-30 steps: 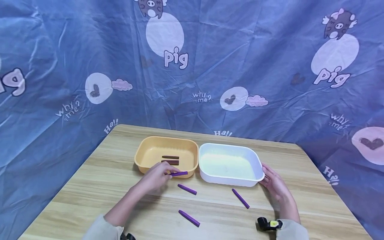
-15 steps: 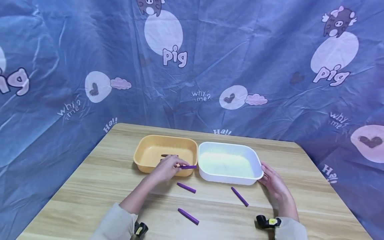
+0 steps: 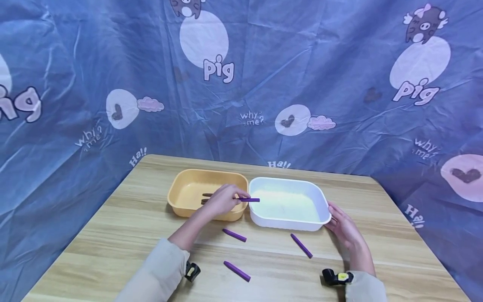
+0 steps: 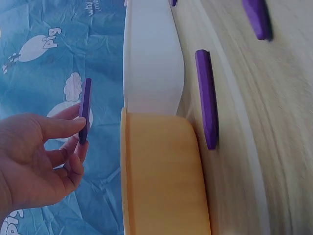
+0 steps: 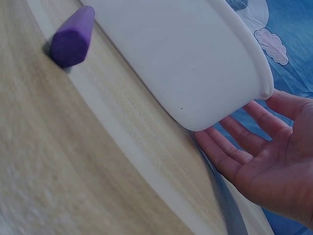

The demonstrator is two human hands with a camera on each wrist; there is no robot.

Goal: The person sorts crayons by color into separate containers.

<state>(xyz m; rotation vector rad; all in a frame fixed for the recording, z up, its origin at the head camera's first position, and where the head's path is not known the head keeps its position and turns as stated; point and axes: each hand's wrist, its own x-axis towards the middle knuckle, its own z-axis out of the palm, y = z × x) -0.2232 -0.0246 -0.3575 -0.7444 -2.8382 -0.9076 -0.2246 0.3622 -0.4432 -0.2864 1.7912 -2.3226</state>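
Above the seam between two bins, my left hand (image 3: 224, 199) pinches a purple crayon (image 3: 253, 200) between thumb and fingertips. The crayon lies level, its blunt end over the rim of the white bin (image 3: 288, 224); the left wrist view shows the held crayon (image 4: 85, 110) higher than both bins. Below the hand, the orange bin (image 3: 185, 193) has dark brown crayons (image 3: 204, 201) on its floor, partly hidden by the hand. My right hand (image 3: 346, 228) touches the white bin's right end. In the right wrist view its fingers are fairly straight against the wall, thumb at the rim.
Three more purple crayons lie on the wooden table: one (image 3: 234, 235) in front of the orange bin, another (image 3: 237, 271) nearer me, and one (image 3: 301, 246) before the white bin. A blue printed cloth (image 3: 241, 84) hangs behind the table.
My left hand has carried the purple crayon rightward and up, from the orange bin's front edge to the white bin's left rim. My right hand has stayed at the white bin.
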